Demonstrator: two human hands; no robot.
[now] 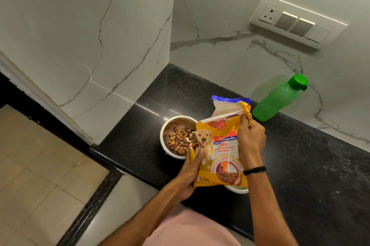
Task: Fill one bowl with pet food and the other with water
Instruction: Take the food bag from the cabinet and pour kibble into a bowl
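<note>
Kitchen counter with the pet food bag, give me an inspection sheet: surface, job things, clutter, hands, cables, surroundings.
Surface: black speckled counter, dusty-looking marks toward the right.
Job's things: steel bowl partly filled with kibble; second bowl mostly hidden under the pet food bag, contents not visible; bag upright and open at the top; green bottle capped, standing by the wall.
Clutter: nothing seen.
Grippers: left hand grips the bag's lower left edge; right hand holds its upper right corner, black band on that wrist.
Cables: nothing seen.
Surroundings: white marble-look walls; switch panel with a socket, nothing plugged in; tiled floor at left.
</note>
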